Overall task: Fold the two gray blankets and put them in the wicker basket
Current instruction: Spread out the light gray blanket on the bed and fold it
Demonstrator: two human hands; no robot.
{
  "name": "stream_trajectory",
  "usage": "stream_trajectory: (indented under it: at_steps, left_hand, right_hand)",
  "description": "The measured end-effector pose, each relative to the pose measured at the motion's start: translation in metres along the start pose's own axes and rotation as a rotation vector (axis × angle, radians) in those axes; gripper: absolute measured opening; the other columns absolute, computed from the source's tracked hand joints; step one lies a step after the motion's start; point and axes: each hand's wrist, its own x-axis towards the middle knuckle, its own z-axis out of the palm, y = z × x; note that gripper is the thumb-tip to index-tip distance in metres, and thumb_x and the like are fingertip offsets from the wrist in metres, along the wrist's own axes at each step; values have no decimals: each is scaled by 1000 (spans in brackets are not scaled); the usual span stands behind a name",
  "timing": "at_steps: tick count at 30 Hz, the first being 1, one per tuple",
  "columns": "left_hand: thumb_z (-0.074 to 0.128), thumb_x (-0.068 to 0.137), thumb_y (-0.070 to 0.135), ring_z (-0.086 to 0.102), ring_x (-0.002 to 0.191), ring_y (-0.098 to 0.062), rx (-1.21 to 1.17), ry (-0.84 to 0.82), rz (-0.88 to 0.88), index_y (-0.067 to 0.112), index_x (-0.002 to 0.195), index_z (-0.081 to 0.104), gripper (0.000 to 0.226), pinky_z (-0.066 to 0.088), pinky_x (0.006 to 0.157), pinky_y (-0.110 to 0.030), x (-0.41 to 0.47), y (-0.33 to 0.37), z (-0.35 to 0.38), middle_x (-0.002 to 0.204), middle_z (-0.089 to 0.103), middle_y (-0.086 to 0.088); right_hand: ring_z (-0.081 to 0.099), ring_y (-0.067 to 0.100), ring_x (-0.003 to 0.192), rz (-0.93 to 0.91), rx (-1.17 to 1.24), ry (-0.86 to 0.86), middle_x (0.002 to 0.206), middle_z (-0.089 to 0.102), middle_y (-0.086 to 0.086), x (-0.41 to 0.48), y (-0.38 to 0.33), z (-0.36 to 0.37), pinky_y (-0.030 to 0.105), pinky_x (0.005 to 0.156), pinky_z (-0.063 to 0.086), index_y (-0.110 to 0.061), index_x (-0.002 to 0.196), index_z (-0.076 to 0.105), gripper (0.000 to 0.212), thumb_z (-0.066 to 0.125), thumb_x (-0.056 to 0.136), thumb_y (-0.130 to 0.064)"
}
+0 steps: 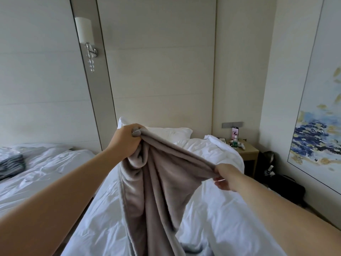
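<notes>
Two hands in play here, both with a grip on the same thing. The left hand [127,139] is balled tight round a bunched corner of the one gray blanket [156,182] in view, held up high. The right hand [224,177] sits lower and pinches the blanket's top edge between thumb and fingers. Its fingertips are partly tucked behind the cloth, so the exact pinch is hard to make out.

That top edge runs taut on a slant, from the left grip down to the right one. The rest of the blanket hangs in deep folds, long axis pretty much straight down. Its bottom is cut off by the frame's lower edge.

Right behind and under the blanket is a bed [212,209] with a rumpled white duvet. There's a white pillow [171,133] just past the blanket's top, maybe a second one behind the left hand. Off to the blanket's left is a second bed [46,163] with one dark striped bundle [11,165] on it, cropped by the frame, can't tell what it is.

Right of the blanket there's one nightstand [247,152] holding one bottle [234,142] and some small bits too tiny to name. One black bag [284,187] sits on the floor beyond it. One painting [317,126] hangs further right, and one wall lamp [85,34] is up to the left.
</notes>
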Motion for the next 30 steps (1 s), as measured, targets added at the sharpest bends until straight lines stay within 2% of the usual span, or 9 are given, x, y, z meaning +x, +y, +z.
stream_trajectory:
  at_steps: [4,7,11,17,21,24,26,28,30]
  left_hand:
    - [50,86,15,56,81,-12,50,-2,-51,31,89,71,26,37,69,-22,-1,-16,15,80,65,11]
    - [49,88,17,50,69,-14,26,149,-169,22,68,63,25,36,58,-24,7,-25,18,67,58,9]
    - [53,93,34,43,56,-14,210,125,-302,16,51,42,47,30,56,-31,3,-50,21,55,49,3]
    - [48,93,50,60,96,-37,270,42,-414,8,75,65,49,39,75,-32,-7,-79,29,87,67,-13]
    - [48,91,56,60,98,-39,185,34,-579,2,110,65,59,47,79,-35,-12,-81,29,115,63,-22]
    - [60,86,53,56,79,-27,-206,-41,-723,6,118,57,57,47,61,-29,-13,-70,36,100,59,-12]
    - [65,86,46,55,70,-20,-434,-142,-714,4,109,58,47,46,49,-25,-10,-65,34,86,55,-7]
    - [67,86,35,60,76,-18,-575,-240,-660,0,107,60,42,51,58,-25,-5,-63,25,89,60,-8]
    - [65,88,24,64,84,-18,-615,-375,-612,-4,110,61,36,54,65,-24,0,-65,13,97,65,-12]
  right_hand:
    - [54,24,64,-52,241,222,90,56,17,17,-25,-51,21,39,46,-5,97,58,18,47,87,4]
    - [56,29,81,-127,170,393,108,55,17,20,-38,-85,24,33,48,-3,121,54,31,48,92,2]
    - [52,24,77,-93,263,418,97,55,11,15,-40,-112,29,46,51,-7,101,51,12,45,95,2]
    - [59,37,84,-136,-86,561,97,57,21,18,-19,-135,46,75,55,6,112,56,21,48,95,-4]
    - [53,30,74,-58,-115,505,102,51,18,20,3,-143,25,36,47,0,107,54,14,47,98,-8]
    - [47,24,60,15,-7,407,89,48,17,20,7,-132,15,29,37,-5,102,50,11,40,99,-5]
    - [40,15,40,87,184,272,60,45,12,16,-1,-128,9,25,26,-9,89,48,21,32,101,-7]
    - [29,7,22,89,389,97,34,35,1,13,-18,-124,11,21,17,-14,75,46,34,25,102,-7]
    - [27,2,20,1,563,10,35,37,-1,10,-39,-120,11,22,18,-12,74,47,34,27,102,-6]
